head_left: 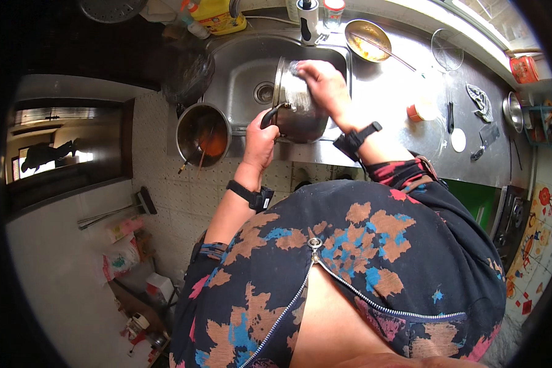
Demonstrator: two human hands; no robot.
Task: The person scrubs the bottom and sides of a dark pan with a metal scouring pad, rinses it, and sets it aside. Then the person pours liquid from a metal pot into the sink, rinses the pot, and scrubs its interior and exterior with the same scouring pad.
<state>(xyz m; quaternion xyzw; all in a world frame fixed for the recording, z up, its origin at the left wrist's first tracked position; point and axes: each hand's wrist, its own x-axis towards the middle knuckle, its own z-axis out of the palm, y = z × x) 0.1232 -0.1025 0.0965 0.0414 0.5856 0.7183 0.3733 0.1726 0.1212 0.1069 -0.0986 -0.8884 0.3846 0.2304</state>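
A steel pot [299,108] is tipped on its side over the right part of a steel sink [244,69]. My left hand [261,140] grips its black handle [269,118]. With my right hand [324,85] I press a grey scouring pad [294,68], apparently steel wool, against the pot's outer wall. Left of my left hand, a steel pot [203,115] with orange-red residue and thin sticks or utensils in it stands at the sink's left front corner. The sink drain [263,93] shows beside the tilted pot.
Behind the sink are a yellow jug [218,17], a white-and-black dispenser [309,23] and a jar [333,14]. On the right counter lie a bowl with chopsticks [365,41], a wire skimmer [447,50], an orange-and-white tub [421,112], a cloth [480,102] and a cleaver [489,134].
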